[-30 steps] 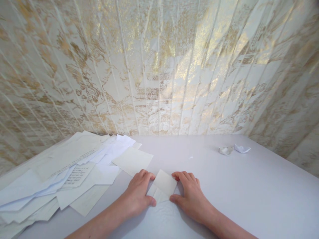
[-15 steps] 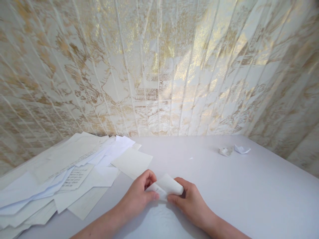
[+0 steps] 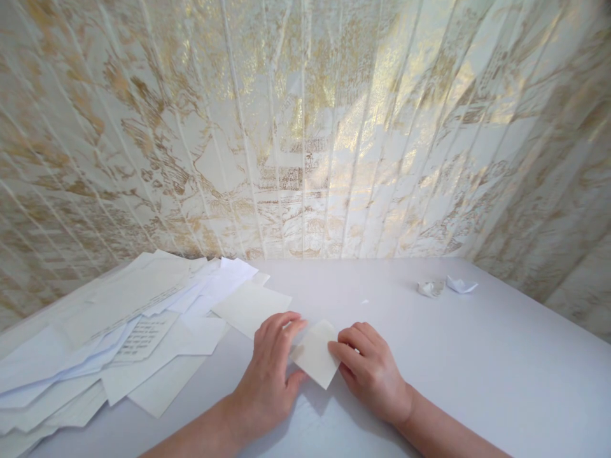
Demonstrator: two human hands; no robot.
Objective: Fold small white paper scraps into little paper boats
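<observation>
A small folded piece of white paper is between my two hands, just above the table near its front. One corner points down toward me. My right hand pinches the paper's right corner between thumb and fingers. At the left corner is my left hand, fingers and thumb spread apart around the edge. Whether its fingertips touch the paper is hard to see.
Loose sheets of paper, some printed, lie in a spread pile on the left of the white table. Two small folded paper boats sit at the back right. A tiny white scrap lies mid-table. Behind rises a patterned wall.
The folded paper was held partly opened by both hands; now it shows as a flat diamond. My left fingers have spread from their pinch, and my right hand has shifted its hold.
</observation>
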